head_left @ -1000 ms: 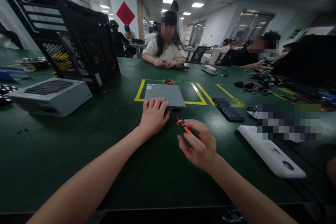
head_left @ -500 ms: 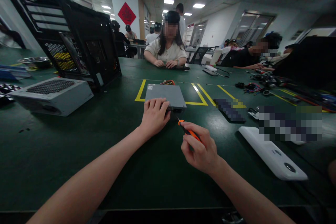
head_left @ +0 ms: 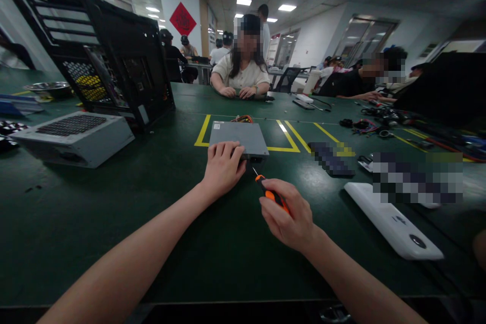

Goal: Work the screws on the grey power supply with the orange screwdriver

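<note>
A hand could pass along the right side of the small metal box (head_left: 243, 135), over bare table (head_left: 235, 263). The left hand (head_left: 224, 167) covers much of its near edge; the right hand (head_left: 288, 212) and screwdriver (head_left: 270, 195) obstruct the front. Leftward, a larger box (head_left: 104, 143) and tall black case (head_left: 121, 45) block the way.

This looks like an electronics workshop in an office-like room: a green worktop (head_left: 224, 253) with yellow tape (head_left: 283, 150) fills the lower frame, carrying a black computer case (head_left: 121, 35) at upper left and cables (head_left: 362, 125) at right. Upper centre, people (head_left: 241, 73) sit under ceiling lights (head_left: 287, 8).
</note>
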Available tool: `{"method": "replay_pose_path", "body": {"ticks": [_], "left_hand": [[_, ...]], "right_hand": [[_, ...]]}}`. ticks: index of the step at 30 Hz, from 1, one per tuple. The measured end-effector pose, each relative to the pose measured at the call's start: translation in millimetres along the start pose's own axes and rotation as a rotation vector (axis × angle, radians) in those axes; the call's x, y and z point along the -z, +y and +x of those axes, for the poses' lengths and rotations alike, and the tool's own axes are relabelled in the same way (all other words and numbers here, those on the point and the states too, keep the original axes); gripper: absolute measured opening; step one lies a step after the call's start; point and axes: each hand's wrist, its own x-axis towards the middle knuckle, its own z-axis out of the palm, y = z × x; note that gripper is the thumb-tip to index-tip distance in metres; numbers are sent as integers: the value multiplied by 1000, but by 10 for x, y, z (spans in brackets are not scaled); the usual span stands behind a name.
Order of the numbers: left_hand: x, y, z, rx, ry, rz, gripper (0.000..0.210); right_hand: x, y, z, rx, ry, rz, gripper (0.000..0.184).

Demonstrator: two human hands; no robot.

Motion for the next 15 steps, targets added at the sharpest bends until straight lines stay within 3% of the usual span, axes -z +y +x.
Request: {"method": "replay_pose_path", "body": {"ticks": [4, 15], "left_hand": [[-3, -4, 0, -5, 1, -5, 27], [-7, -7, 0, -1, -6, 15, 28]], "right_hand": [[3, -7, -2, -86, 13, 27, 30], [2, -18, 18, -67, 32, -20, 26]]}}
